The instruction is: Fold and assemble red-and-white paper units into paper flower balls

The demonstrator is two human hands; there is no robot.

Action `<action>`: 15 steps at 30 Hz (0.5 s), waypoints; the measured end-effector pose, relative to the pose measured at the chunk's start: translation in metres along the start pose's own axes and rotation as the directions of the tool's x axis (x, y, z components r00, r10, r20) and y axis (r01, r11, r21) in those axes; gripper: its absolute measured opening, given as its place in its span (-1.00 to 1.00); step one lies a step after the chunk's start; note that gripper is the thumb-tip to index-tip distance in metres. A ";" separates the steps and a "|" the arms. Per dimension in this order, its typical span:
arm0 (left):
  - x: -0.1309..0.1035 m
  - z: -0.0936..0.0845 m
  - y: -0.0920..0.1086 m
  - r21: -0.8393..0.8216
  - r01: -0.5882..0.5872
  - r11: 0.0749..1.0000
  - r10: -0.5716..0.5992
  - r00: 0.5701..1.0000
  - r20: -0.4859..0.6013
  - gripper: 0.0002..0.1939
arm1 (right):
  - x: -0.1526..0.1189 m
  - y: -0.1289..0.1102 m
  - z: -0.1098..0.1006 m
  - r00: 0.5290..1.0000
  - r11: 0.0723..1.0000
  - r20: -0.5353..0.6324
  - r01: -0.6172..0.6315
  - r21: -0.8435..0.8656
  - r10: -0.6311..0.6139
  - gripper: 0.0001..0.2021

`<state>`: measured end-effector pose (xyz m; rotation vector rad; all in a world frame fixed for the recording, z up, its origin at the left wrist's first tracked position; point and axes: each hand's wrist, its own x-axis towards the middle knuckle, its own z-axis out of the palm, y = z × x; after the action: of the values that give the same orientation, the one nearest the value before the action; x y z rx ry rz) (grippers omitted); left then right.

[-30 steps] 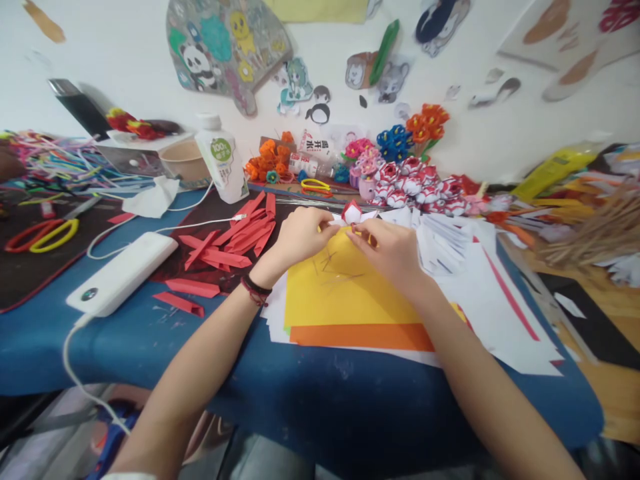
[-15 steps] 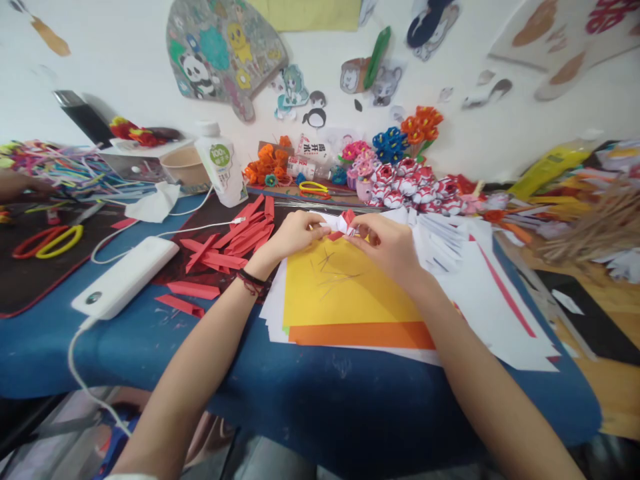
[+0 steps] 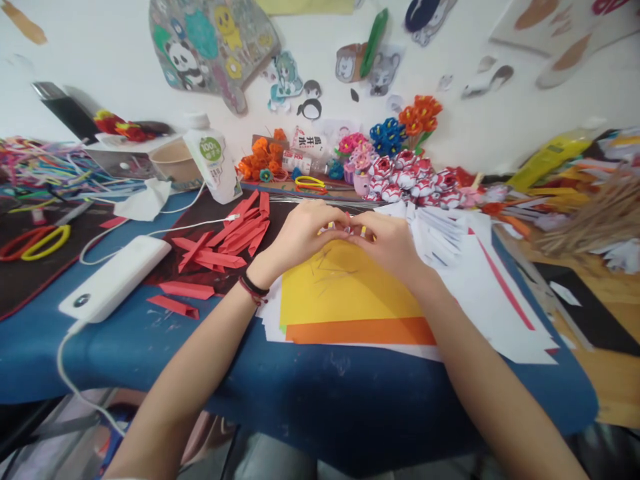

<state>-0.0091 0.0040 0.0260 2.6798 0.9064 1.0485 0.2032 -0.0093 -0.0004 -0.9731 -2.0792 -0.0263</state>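
Note:
My left hand [image 3: 300,232] and my right hand [image 3: 389,241] meet over the far edge of a sheet of yellow paper [image 3: 350,287]. Their fingertips close together around a small red and white folded paper piece [image 3: 349,228], mostly hidden behind the fingers. Under the yellow sheet lie orange paper [image 3: 360,331] and several white sheets. Left of my left hand is a pile of red folded paper strips [image 3: 235,237], with two more strips [image 3: 186,289] nearer the table edge. White paper strips [image 3: 437,237] spread out right of my right hand.
A white power bank [image 3: 117,277] with cables lies at left, near yellow-and-red scissors [image 3: 47,241]. Behind the hands stand a white bottle [image 3: 213,160], red-and-white paper flowers [image 3: 410,177] and yellow-handled scissors [image 3: 310,184]. A black tablet-like slab [image 3: 590,310] is at right.
My hands have drawn together around the red and white paper piece, which is now largely covered. The view has shifted slightly, and another person's hand at the left edge is out of sight.

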 end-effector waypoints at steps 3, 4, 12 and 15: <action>-0.001 -0.001 -0.005 -0.007 -0.022 1.000 0.023 0.999 0.028 -0.92 | 0.001 0.001 -0.001 0.999 0.999 0.039 -0.015 0.037 0.014 -0.93; -0.001 -0.002 -0.006 0.009 -0.032 0.999 0.032 0.999 0.036 -0.89 | 0.001 0.001 -0.001 0.998 0.999 0.056 -0.025 0.045 0.022 -0.93; -0.004 -0.002 0.011 0.342 0.156 0.927 -0.197 0.976 0.088 -0.54 | 0.002 -0.005 -0.001 0.989 0.983 -0.024 -0.143 0.118 0.147 -0.98; -0.003 0.007 0.020 0.422 0.219 0.880 -0.299 0.945 0.133 -0.37 | 0.004 -0.008 0.000 0.962 0.947 -0.094 -0.231 0.223 0.257 -0.89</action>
<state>0.0031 -0.0131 0.0253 2.7885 1.5320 0.5772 0.1969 -0.0123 0.0052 -1.0634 -1.7955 0.2524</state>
